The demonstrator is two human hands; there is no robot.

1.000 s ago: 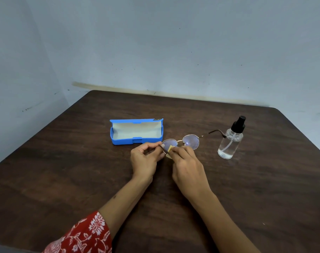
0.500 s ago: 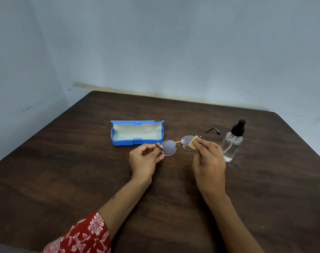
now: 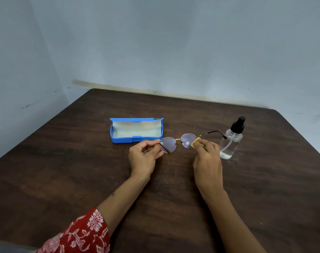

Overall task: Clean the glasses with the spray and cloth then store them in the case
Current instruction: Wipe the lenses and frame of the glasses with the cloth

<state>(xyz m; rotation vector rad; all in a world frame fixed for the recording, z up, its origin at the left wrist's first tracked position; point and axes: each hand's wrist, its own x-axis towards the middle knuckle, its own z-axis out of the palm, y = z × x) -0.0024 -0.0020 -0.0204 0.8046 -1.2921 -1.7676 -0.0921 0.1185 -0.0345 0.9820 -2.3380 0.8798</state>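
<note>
Wiping suits light circles: left hand (image 3: 143,157) pinches the glasses (image 3: 177,143) at one temple, right hand (image 3: 206,157) presses the cloth (image 3: 195,142) on a lens; steady frame.

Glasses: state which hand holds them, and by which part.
The left hand pinches the glasses at the left temple arm, beside the lens. The right hand holds a cloth against the other lens.
</note>
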